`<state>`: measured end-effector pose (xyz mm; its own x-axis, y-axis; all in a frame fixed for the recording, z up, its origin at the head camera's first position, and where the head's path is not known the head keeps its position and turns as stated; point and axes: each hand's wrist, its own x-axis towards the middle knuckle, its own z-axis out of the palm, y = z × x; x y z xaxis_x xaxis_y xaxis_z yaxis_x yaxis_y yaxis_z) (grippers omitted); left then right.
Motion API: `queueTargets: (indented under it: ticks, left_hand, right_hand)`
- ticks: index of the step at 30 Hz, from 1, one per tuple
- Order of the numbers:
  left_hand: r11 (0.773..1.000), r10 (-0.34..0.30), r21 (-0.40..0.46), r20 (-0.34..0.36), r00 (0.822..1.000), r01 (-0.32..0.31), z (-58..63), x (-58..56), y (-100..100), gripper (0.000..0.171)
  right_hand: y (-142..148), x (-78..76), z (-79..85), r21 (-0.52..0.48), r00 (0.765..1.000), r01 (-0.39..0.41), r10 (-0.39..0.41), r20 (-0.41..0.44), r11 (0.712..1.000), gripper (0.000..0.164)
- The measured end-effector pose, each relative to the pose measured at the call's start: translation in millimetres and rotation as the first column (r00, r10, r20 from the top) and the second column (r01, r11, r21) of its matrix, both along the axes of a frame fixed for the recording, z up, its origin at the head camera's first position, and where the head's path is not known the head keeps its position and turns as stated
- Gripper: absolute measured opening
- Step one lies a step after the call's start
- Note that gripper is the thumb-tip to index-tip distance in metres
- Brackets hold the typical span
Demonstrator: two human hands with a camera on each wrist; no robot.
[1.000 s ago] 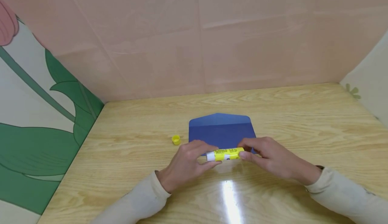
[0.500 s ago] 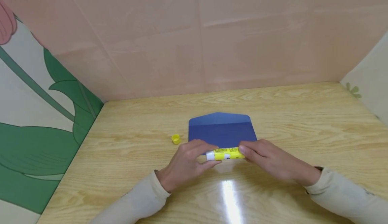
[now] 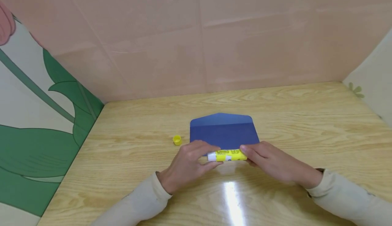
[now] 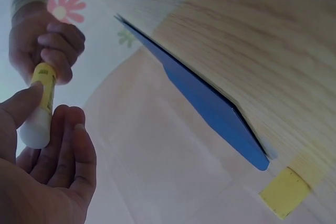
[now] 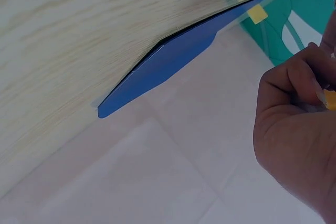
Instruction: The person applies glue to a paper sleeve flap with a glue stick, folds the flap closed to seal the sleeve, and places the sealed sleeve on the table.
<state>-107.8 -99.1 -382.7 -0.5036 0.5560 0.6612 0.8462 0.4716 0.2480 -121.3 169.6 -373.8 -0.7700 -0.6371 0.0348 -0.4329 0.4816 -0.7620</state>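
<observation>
A yellow glue stick (image 3: 231, 155) with a white end lies level between both hands, above the table in front of a blue envelope (image 3: 223, 136). My left hand (image 3: 190, 163) pinches it near the white end, thumb below and fingers above in the head view. At the other end my right hand (image 3: 272, 159) grips the yellow base with curled fingers; in the right wrist view only a sliver of yellow shows past those fingers. The envelope lies with its flap folded open toward the back. Left of it, the yellow cap (image 3: 177, 140) stands on the table with its hollow side up.
The wood-grain table (image 3: 137, 124) meets a pinkish cloth-like wall (image 3: 153, 49) at the back. A panel painted with green leaves (image 3: 30, 158) borders the left side, and a pale panel (image 3: 373, 73) the right.
My right hand's fingers have shifted round the glue stick's base, the thumb moving from its lower side to its top. The left hand, envelope and cap have kept their places.
</observation>
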Motion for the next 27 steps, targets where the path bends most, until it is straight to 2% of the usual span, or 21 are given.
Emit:
queueTargets:
  ticks: [5, 11, 18, 21, 25, 27]
  left_hand:
    - [1.0, 0.015, -0.008, 0.016, 1.0, -0.015, 0.9, 0.3, 0.4, 0.028]
    - [0.999, 0.046, -0.012, 0.073, 0.996, -0.046, 2.7, 1.9, 1.1, 0.028]
    - [0.997, 0.08, -0.018, 0.1, 0.992, -0.079, 4.8, 1.8, 1.7, 0.027]
    - [0.996, 0.093, -0.015, 0.112, 0.989, -0.091, 5.7, 1.4, 1.7, 0.027]
    - [0.994, 0.108, -0.012, 0.125, 0.986, -0.107, 6.0, 2.3, 1.8, 0.027]
    - [0.993, 0.115, -0.01, 0.131, 0.985, -0.115, 5.6, 3.3, 1.8, 0.027]
  right_hand:
    - [0.0, 0.2, -0.8, -0.005, 1.0, 0.008, -0.008, -0.005, 1.0, 0.045]
    - [0.4, -0.9, -2.9, -0.021, 1.0, 0.001, -0.002, -0.018, 1.0, 0.042]
    - [0.2, -2.4, -2.3, -0.034, 1.0, 0.015, -0.015, 0.0, 0.999, 0.041]
    - [-0.5, -2.5, -2.0, -0.047, 0.999, 0.027, -0.029, -0.037, 0.999, 0.034]
    - [-1.9, -1.5, -2.3, -0.064, 0.994, 0.045, -0.051, -0.096, 0.997, 0.016]
    - [-2.7, -0.6, -3.0, -0.074, 0.993, 0.05, -0.058, -0.104, 0.996, 0.013]
